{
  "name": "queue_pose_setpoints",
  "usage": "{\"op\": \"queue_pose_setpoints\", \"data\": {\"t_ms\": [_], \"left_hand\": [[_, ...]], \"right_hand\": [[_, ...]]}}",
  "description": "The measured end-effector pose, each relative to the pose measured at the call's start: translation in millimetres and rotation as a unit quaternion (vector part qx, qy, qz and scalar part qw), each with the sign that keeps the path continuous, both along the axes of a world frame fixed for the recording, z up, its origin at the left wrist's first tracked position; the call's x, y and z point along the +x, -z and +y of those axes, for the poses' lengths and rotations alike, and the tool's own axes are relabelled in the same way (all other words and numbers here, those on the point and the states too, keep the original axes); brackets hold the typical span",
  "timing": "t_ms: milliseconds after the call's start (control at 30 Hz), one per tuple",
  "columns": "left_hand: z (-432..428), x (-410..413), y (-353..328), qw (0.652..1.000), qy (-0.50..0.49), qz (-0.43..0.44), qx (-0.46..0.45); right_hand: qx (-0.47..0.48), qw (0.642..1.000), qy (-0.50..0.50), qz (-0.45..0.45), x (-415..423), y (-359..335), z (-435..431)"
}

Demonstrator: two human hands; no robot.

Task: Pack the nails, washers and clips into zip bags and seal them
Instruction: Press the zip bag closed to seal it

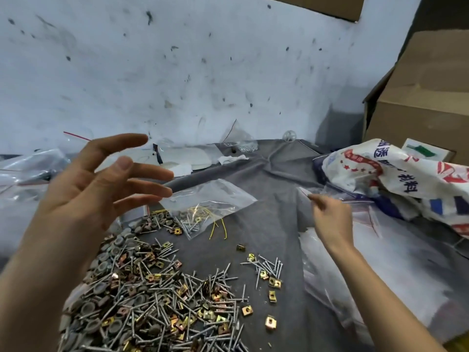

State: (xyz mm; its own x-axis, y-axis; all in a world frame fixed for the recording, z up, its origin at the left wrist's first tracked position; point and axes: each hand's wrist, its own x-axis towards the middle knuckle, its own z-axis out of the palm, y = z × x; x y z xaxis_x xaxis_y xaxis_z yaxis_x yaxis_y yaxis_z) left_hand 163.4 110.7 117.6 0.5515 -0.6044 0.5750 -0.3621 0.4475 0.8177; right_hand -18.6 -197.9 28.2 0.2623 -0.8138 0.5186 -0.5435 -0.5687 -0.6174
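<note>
- The step in hand looks like fetching a fresh bag. The right hand (332, 219) is reaching to the far edge of the stack of empty zip bags (380, 262) at the right of the cloth-covered counter (274, 224).
- Its fingers are curling at a bag's red-striped top edge. Seen from behind, I cannot tell whether they are already pinching it.
- The left hand (83, 189) is hovering above the counter's left side, fingers spread and straight, holding nothing.
- The packed bag (215, 196) is lying flat just beyond the loose pile (152, 295) of nails, washers and clips. Its long axis is running from near-left to far-right, with the nails and yellow wires gathering at the near-left end. Which end carries the zip is not clear.
- A small counted group (266, 273) of nails and clips is sitting apart, right of the pile and near the right forearm.
- The next move is probably calling for one bag to be peeled off the slippery stack and its mouth spread with both hands, then that small group dropped in.
</note>
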Motion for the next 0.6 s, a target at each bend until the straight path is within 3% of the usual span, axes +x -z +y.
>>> {"op": "queue_pose_setpoints", "data": {"t_ms": [100, 167, 300, 433, 533, 600], "left_hand": [[-2, -5, 4, 0.999, -0.037, 0.006, 0.025], [-10, -10, 9, 0.997, -0.036, 0.003, 0.066], [-24, -18, 16, 0.990, -0.031, 0.030, 0.131], [-31, -12, 21, 0.987, -0.045, 0.118, 0.096], [-30, -11, 20, 0.984, -0.027, 0.162, 0.075], [-29, -8, 20, 0.982, -0.021, 0.167, 0.085]], "right_hand": [[0.043, 0.970, -0.147, -0.189, 20, -47, 43], [0.083, 0.926, -0.284, -0.235, 37, -78, 76], [0.099, 0.864, -0.473, -0.137, 72, -112, 131], [0.137, 0.791, -0.597, 0.006, 91, -114, 145], [0.158, 0.773, -0.615, -0.004, 89, -105, 138], [0.134, 0.791, -0.596, 0.027, 91, -100, 132]]}}
